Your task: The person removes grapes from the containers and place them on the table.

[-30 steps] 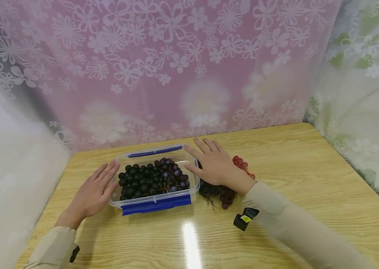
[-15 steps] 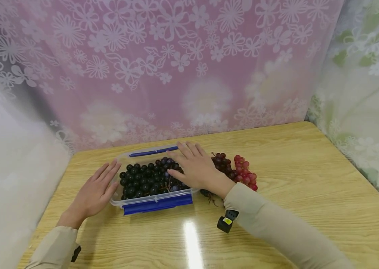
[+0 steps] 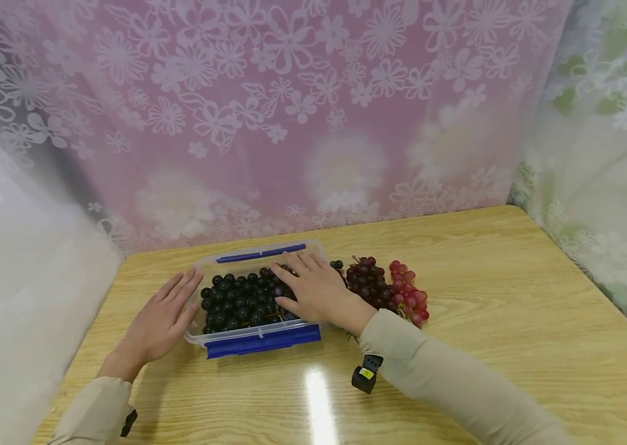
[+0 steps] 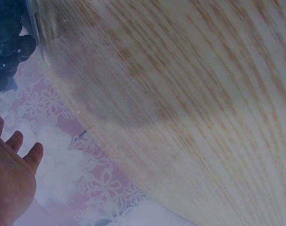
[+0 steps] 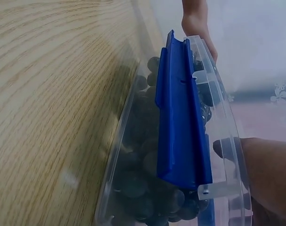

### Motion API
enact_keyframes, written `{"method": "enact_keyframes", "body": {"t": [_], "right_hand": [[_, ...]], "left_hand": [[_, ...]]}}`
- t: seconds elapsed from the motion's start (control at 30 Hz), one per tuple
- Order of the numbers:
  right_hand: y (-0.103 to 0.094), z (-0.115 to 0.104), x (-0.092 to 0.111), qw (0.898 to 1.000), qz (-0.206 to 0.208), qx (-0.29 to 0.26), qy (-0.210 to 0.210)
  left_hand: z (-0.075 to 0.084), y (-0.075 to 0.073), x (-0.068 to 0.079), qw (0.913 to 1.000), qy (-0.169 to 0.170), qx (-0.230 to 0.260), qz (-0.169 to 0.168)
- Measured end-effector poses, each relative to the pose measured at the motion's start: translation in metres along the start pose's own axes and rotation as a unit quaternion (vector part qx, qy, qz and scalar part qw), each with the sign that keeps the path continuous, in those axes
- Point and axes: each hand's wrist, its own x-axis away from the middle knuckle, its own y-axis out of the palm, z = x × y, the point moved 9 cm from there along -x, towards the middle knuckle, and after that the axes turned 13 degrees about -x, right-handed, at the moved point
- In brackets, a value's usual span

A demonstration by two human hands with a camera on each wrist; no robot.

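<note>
We see the left hand point(image 3: 152, 327) held flat, its fingers nearly straight and gripping nothing, at the nine o'clock end of a clear plastic container point(image 3: 230, 337); we cannot tell whether the fingertips touch the rim. The right hand point(image 3: 315, 293) has hold of nothing that we can see; it lies palm down over the container's three o'clock half, fingers extended and a little apart, and in the right wrist view we see a digit close to the rim. Whether that palm touches the fruit beneath is hidden from us. Inside the container, black grapes point(image 3: 238, 304) fill the nine o'clock side, and dark purple grapes point(image 3: 280, 292) show partly under the right hand. One blue flap point(image 3: 263, 342) runs along the six o'clock edge, another along the twelve o'clock edge. Just outside, toward three o'clock, we find a dark red bunch point(image 3: 367, 281), with a bright red bunch point(image 3: 409, 293) touching its farther side. All this rests on a wood-grained bench point(image 3: 491, 296), and beyond it at twelve o'clock hangs a pink flowered curtain point(image 3: 291, 123).
</note>
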Motion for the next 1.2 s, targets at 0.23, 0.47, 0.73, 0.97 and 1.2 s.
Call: {"method": "enact_keyframes", "body": {"t": [0.23, 0.47, 0.73, 0.97, 1.2], "right_hand": [[0.007, 0.001, -0.002, 0.999, -0.028, 0.019, 0.016], [0.012, 0.005, -0.005, 0.994, -0.082, 0.027, 0.062], [0.029, 0.009, -0.015, 0.982, -0.148, 0.027, 0.111], [0.038, 0.011, -0.018, 0.966, -0.209, 0.025, 0.148], [0.038, 0.012, -0.021, 0.964, -0.209, 0.006, 0.165]], "left_hand": [[0.003, 0.001, -0.001, 1.0000, 0.004, 0.000, 0.002], [0.001, 0.001, -0.001, 1.0000, 0.002, 0.001, 0.004], [0.000, 0.002, 0.001, 1.0000, -0.004, 0.004, 0.002], [0.001, 0.001, 0.000, 0.9999, 0.001, 0.007, 0.010], [0.000, 0.001, 0.001, 0.9998, 0.004, 0.012, 0.016]]}}
